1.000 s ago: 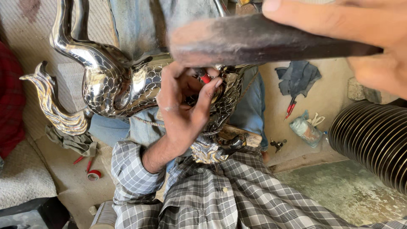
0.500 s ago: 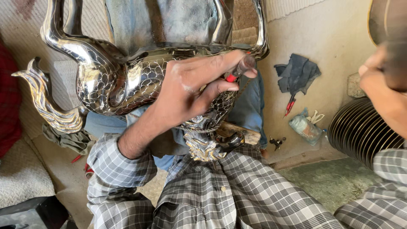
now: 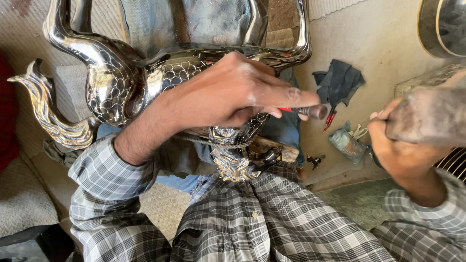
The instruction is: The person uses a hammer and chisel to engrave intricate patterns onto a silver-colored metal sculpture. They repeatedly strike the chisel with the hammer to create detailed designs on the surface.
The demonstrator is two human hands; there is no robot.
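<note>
A shiny silver metal ornament [image 3: 111,92] with an embossed scale pattern and a curled tail lies across my lap. My left hand [image 3: 233,92] rests on top of it and grips a thin metal punch with a red grip [image 3: 313,111], its blunt end pointing right. My right hand [image 3: 398,148] is at the right edge, apart from the ornament, closed on the handle of a hammer; the blurred hammer head [image 3: 429,114] sits just right of the punch's end. Both sleeves are grey checked cloth.
A dark rag [image 3: 337,82], a red-handled tool [image 3: 330,119] and a small plastic bag [image 3: 345,143] lie on the floor at the right. A ribbed metal piece [image 3: 454,160] and a round metal vessel [image 3: 441,24] stand at the right edge. A wooden block [image 3: 286,151] lies under the ornament.
The hammer has swung from across the top of the view down to the right side. My left hand has turned palm-down on the ornament, with the punch now pointing right.
</note>
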